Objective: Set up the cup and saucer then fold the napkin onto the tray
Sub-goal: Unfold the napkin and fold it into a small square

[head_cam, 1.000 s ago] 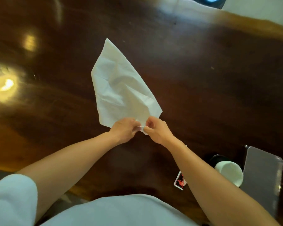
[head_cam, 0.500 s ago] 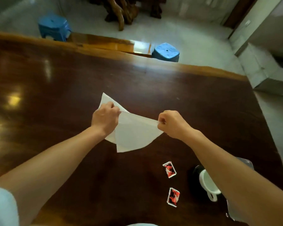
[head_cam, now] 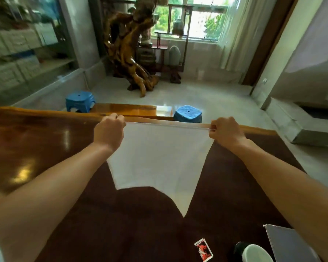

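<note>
- The napkin (head_cam: 159, 157) now hangs in the air, pulled tight along its top edge between the 2 hands. 1 second ago it lay crumpled on the desk (head_cam: 45, 148) with both hands together at its near corner, and 0.5 seconds ago it was only partly lifted.
- The left hand (head_cam: 109, 133) has its fingers (head_cam: 119, 118) curled, pinching the top left corner. The right hand (head_cam: 225, 132) pinches the top right corner between thumb and fingers (head_cam: 214, 127).
- The hands have moved well apart, so the cloth is spread and mostly smooth. Its lower edge is uneven, with 1 point hanging low toward the person.
- The white cup (head_cam: 257, 254) stands at the lower right, just beside the grey tray (head_cam: 288, 244), on something dark that is probably the saucer. A red card (head_cam: 203, 249) lies just left of it.
- The cup part looks done. The napkin seems shaken out for its first fold, and it still has to reach the tray.
</note>
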{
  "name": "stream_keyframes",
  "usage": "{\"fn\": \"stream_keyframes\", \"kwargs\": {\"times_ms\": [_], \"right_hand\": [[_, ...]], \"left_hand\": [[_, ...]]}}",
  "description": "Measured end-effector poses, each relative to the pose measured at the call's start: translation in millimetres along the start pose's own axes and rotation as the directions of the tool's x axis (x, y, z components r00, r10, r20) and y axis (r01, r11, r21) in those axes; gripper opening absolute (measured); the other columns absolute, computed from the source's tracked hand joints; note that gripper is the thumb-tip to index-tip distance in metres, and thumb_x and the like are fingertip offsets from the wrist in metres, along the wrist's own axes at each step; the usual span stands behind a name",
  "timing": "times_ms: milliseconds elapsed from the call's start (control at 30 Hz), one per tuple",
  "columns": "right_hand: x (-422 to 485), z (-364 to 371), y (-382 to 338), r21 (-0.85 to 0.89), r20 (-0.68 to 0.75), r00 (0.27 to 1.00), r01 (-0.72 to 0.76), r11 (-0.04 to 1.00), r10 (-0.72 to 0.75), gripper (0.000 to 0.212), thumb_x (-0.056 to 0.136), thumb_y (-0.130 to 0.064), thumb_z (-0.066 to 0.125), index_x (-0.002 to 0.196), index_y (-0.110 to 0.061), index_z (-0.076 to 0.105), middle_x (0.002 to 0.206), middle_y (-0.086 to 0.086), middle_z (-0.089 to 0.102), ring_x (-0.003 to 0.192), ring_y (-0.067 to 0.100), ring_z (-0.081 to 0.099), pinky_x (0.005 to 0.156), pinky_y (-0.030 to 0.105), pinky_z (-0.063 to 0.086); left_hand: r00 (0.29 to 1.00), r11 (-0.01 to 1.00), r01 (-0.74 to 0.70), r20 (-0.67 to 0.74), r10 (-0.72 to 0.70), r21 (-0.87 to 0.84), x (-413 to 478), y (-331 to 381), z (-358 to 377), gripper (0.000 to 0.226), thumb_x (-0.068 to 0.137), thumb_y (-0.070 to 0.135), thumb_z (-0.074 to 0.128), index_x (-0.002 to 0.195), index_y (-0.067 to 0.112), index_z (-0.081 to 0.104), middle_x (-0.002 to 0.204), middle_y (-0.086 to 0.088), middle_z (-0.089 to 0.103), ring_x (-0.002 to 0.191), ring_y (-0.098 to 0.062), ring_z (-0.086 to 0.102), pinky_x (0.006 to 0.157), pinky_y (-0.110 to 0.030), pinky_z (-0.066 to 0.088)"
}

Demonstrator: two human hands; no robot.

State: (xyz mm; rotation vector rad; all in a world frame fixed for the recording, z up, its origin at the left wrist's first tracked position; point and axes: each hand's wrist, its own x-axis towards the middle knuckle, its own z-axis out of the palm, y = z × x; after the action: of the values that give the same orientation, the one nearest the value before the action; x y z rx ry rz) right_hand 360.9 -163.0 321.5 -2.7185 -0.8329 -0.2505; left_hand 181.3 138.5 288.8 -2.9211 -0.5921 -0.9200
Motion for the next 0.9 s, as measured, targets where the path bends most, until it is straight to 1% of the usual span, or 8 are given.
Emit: {"fn": "stream_keyframes", "kwargs": {"times_ms": [167,233,333,433,600,733,833,900], "right_hand": [[26.6,-50.5,17.7,0.008,-0.264,0.964,0.025,1.000,-0.022,0.012,0.083,-0.006,0.064,0.079,-0.003,0.075,0.082,0.016,0.066,0.079,0.033,0.063,0.072,0.040,0.053],[30.5,-65.1,25.3,-0.007,-0.380,0.924,0.034,0.999,-0.034,0.010,0.084,-0.006,0.066,0.079,-0.003,0.074,0.083,0.015,0.064,0.075,0.030,0.062,0.069,0.039,0.052],[29.9,-76.8,32.5,-0.036,-0.523,0.851,0.040,0.999,-0.053,0.010,0.087,-0.009,0.066,0.085,-0.002,0.073,0.085,0.015,0.063,0.073,0.031,0.059,0.065,0.038,0.051],[17.5,-69.5,43.8,0.014,-0.563,0.826,0.048,0.999,-0.032,0.011,0.085,-0.008,0.065,0.086,-0.001,0.074,0.087,0.016,0.064,0.076,0.034,0.060,0.067,0.037,0.050],[-53.7,4.8,68.2,0.074,-0.424,0.905,-0.003,0.997,0.034,0.006,0.080,-0.010,0.070,0.084,-0.008,0.074,0.085,0.012,0.064,0.075,0.033,0.061,0.066,0.039,0.053],[-143.8,100.0,82.3,0.091,-0.068,0.990,-0.121,0.988,0.127,0.002,0.080,-0.011,0.070,0.079,-0.011,0.072,0.082,0.006,0.061,0.076,0.033,0.062,0.061,0.037,0.051],[-203.3,155.6,91.1,0.050,0.211,0.959,-0.206,0.977,0.192,0.007,0.086,-0.016,0.066,0.084,-0.014,0.073,0.085,0.002,0.061,0.081,0.027,0.060,0.062,0.032,0.046],[-234.5,182.5,94.4,0.021,0.336,0.913,-0.252,0.968,0.230,0.009,0.088,-0.019,0.063,0.087,-0.017,0.072,0.087,-0.001,0.060,0.084,0.024,0.059,0.065,0.033,0.049]], "left_hand": [[0.998,0.998,-0.011,-0.053,0.015,0.069,53.6,-7.5,-35.0,0.013,0.097,0.003,0.058,0.092,-0.003,0.069,0.089,-0.023,0.067,0.081,-0.041,0.067,0.065,-0.047,0.053],[0.994,1.000,-0.018,-0.110,0.019,0.011,70.3,-6.5,-44.3,0.014,0.095,-0.003,0.055,0.092,-0.004,0.069,0.091,-0.024,0.065,0.082,-0.042,0.065,0.069,-0.047,0.053],[0.967,0.994,-0.039,-0.256,0.012,-0.099,82.0,-1.7,-54.9,0.013,0.094,-0.002,0.058,0.096,-0.006,0.070,0.093,-0.025,0.066,0.083,-0.039,0.063,0.070,-0.036,0.047],[0.958,0.978,-0.034,-0.284,-0.027,-0.208,70.7,-1.5,-51.8,0.015,0.094,0.005,0.062,0.102,-0.004,0.071,0.099,-0.024,0.068,0.091,-0.036,0.063,0.080,-0.033,0.045],[0.993,0.955,-0.064,-0.110,0.033,-0.288,-25.4,-16.1,-13.2,0.017,0.093,0.007,0.062,0.103,0.000,0.073,0.097,-0.020,0.069,0.092,-0.037,0.061,0.083,-0.045,0.049],[0.978,0.960,-0.022,0.195,0.079,-0.279,-141.1,-22.5,30.7,0.013,0.086,-0.006,0.072,0.096,0.001,0.077,0.090,-0.014,0.072,0.083,-0.039,0.062,0.076,-0.048,0.055],[0.923,0.959,0.069,0.382,0.043,-0.274,-210.9,-21.1,57.6,0.008,0.084,-0.001,0.077,0.091,0.002,0.078,0.087,-0.010,0.073,0.079,-0.035,0.063,0.069,-0.047,0.057],[0.844,0.958,0.174,0.535,-0.026,-0.227,-247.4,-22.8,73.1,0.006,0.085,0.004,0.077,0.091,0.006,0.078,0.087,-0.007,0.072,0.082,-0.031,0.062,0.070,-0.045,0.055]]}}
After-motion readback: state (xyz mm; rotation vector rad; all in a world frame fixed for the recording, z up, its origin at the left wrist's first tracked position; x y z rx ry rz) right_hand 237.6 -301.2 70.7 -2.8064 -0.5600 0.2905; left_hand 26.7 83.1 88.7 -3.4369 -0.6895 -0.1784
